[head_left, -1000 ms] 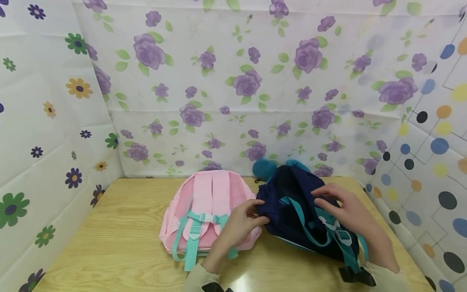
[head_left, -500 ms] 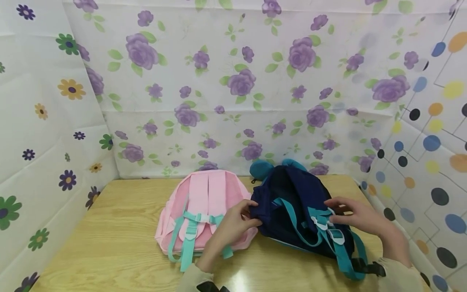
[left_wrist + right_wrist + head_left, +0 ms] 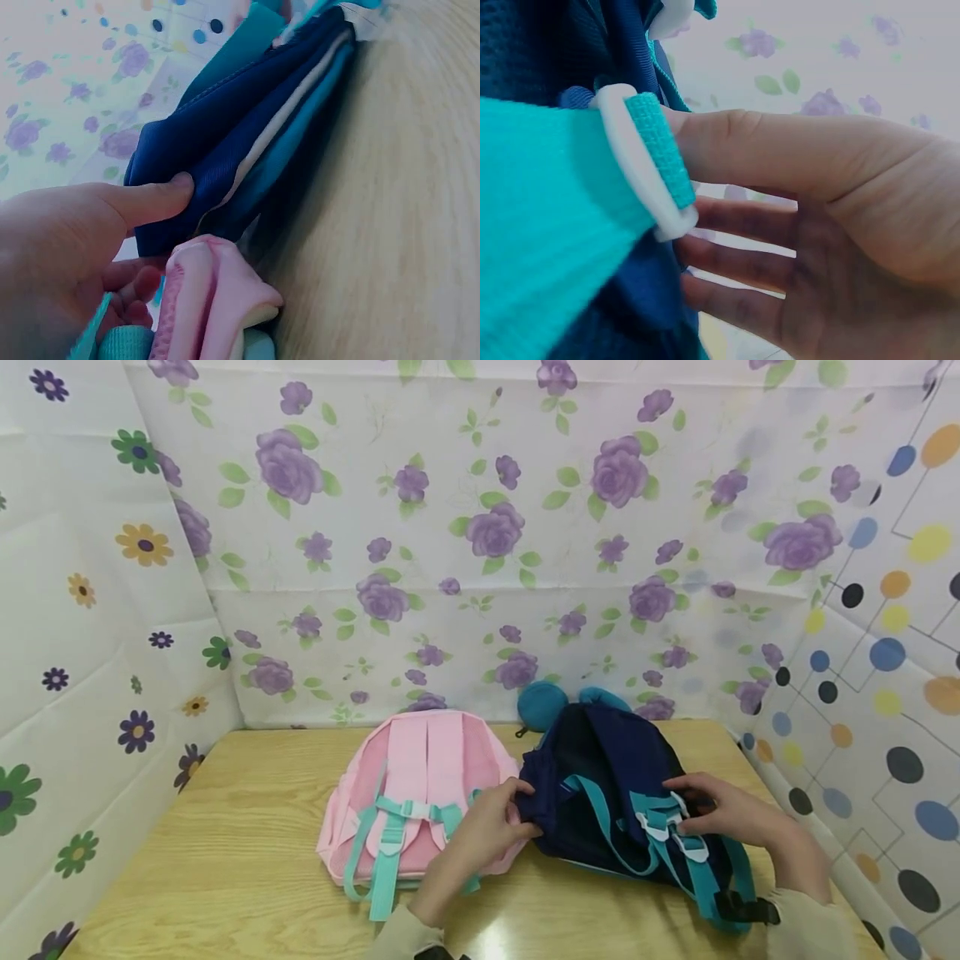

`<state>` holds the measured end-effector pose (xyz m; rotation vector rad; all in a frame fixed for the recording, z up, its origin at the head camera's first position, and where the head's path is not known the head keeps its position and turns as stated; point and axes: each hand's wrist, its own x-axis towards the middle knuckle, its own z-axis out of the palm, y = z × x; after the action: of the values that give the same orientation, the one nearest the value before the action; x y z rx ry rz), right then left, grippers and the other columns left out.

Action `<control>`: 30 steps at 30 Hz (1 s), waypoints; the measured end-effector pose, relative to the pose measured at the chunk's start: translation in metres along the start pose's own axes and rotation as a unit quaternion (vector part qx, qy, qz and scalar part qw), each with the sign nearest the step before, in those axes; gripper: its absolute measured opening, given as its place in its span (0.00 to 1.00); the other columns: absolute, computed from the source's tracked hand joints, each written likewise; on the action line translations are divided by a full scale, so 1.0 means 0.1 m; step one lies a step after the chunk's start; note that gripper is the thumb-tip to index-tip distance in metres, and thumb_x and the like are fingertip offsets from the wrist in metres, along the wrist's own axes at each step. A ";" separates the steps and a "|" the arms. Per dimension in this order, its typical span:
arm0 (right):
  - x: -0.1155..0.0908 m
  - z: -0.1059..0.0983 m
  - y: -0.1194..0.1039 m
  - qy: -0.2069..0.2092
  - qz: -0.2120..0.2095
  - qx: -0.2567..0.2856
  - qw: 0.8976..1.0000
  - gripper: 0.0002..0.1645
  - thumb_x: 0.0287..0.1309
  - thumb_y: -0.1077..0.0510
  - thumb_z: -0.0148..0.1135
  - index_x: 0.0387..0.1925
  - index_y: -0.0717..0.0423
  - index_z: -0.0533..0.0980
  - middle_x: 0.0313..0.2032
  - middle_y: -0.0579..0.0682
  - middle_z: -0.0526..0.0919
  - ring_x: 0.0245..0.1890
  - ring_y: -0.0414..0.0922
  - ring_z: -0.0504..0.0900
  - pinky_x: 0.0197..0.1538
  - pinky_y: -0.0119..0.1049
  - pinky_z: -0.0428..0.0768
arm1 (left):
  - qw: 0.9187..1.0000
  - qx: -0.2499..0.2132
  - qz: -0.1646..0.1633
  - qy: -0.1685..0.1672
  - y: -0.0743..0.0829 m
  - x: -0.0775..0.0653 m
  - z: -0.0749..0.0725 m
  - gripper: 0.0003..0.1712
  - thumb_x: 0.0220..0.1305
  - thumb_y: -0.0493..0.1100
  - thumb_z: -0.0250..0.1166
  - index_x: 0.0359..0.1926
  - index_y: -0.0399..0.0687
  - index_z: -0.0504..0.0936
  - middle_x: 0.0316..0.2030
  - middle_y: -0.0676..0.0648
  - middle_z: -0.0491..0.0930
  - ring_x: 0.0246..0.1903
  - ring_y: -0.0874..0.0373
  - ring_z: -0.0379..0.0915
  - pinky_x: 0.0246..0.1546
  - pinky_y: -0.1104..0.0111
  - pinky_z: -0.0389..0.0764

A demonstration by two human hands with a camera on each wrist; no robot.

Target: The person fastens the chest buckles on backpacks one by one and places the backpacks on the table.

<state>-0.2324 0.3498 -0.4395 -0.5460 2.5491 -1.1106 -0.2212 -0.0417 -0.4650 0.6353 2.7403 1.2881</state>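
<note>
A navy backpack point(image 3: 592, 810) with teal straps lies on the table, its strap side facing up. At its left edge my left hand point(image 3: 487, 827) pinches the navy fabric, the thumb point(image 3: 161, 201) pressed on top. My right hand point(image 3: 738, 814) holds the bag's right side beside a white strap buckle point(image 3: 634, 161); the thumb lies behind the buckle and the fingertips are hidden behind the bag. A pink backpack point(image 3: 480, 752) with mint straps lies left of it, partly behind my left wrist.
Round teal ear-like parts point(image 3: 542, 706) stick out at the navy bag's top. A wooden table point(image 3: 225, 843) carries both bags. Floral cloth point(image 3: 465, 635) hangs behind, and a dotted cloth point(image 3: 900, 760) stands close on the right.
My right hand has moved down along the navy backpack's right side, from above the strap to beside the buckle. My left hand stays at the left edge. The head view has shifted slightly.
</note>
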 end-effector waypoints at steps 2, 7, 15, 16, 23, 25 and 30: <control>0.00 0.00 0.02 0.004 0.000 0.000 1.000 0.40 0.59 0.53 0.69 0.69 0.62 0.65 0.64 0.68 0.68 0.62 0.67 0.70 0.53 0.47 0.80 | 0.998 0.055 0.011 0.010 0.03 0.00 0.05 0.28 0.57 0.50 0.74 0.57 0.52 0.77 0.40 0.48 0.81 0.38 0.56 0.76 0.43 0.65 0.77; 0.00 -0.01 0.07 0.019 0.004 -0.002 1.000 0.38 0.60 0.53 0.69 0.67 0.62 0.66 0.65 0.69 0.68 0.65 0.71 0.66 0.58 0.59 0.76 | 0.978 0.202 0.043 0.036 0.09 -0.03 0.20 0.28 0.55 0.55 0.75 0.54 0.54 0.77 0.44 0.48 0.78 0.42 0.55 0.68 0.45 0.65 0.72; 0.02 -0.01 0.14 0.046 -0.009 -0.033 0.998 0.36 0.61 0.51 0.68 0.66 0.60 0.69 0.64 0.65 0.71 0.65 0.67 0.68 0.61 0.63 0.71 | 0.935 0.341 0.069 0.068 0.10 -0.05 0.36 0.31 0.48 0.63 0.77 0.50 0.55 0.81 0.49 0.48 0.76 0.41 0.53 0.64 0.43 0.63 0.69; 0.02 -0.01 0.14 0.046 -0.010 -0.033 0.998 0.36 0.61 0.51 0.68 0.66 0.60 0.69 0.64 0.65 0.71 0.65 0.67 0.68 0.61 0.64 0.71 | 0.930 0.352 0.073 0.072 0.10 -0.05 0.37 0.32 0.46 0.63 0.77 0.49 0.55 0.82 0.49 0.48 0.76 0.42 0.53 0.64 0.42 0.63 0.68; 0.01 -0.01 0.17 0.042 -0.016 -0.034 0.998 0.35 0.61 0.50 0.68 0.65 0.60 0.70 0.65 0.66 0.70 0.66 0.68 0.67 0.63 0.65 0.69 | 0.920 0.379 0.083 0.046 0.12 -0.07 0.35 0.35 0.41 0.64 0.79 0.49 0.53 0.83 0.47 0.51 0.79 0.43 0.54 0.65 0.42 0.65 0.66; 0.01 -0.01 0.19 0.043 -0.017 -0.036 0.998 0.34 0.62 0.50 0.67 0.65 0.60 0.70 0.65 0.66 0.70 0.66 0.68 0.66 0.63 0.65 0.69 | 0.926 0.367 0.086 0.022 0.14 -0.06 0.29 0.36 0.42 0.62 0.80 0.51 0.52 0.83 0.48 0.51 0.79 0.44 0.55 0.66 0.43 0.65 0.68; -0.01 -0.01 0.24 0.042 -0.006 -0.029 0.999 0.34 0.62 0.49 0.67 0.65 0.59 0.70 0.68 0.68 0.66 0.67 0.68 0.66 0.60 0.53 0.76 | 0.950 0.299 0.085 -0.038 0.23 -0.04 0.09 0.36 0.48 0.56 0.79 0.58 0.51 0.81 0.54 0.50 0.79 0.46 0.55 0.67 0.49 0.67 0.72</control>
<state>-0.2373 0.3661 -0.4562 -0.5407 2.6598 -1.0888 -0.2073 -0.0236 -0.4540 0.9448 3.0545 0.4040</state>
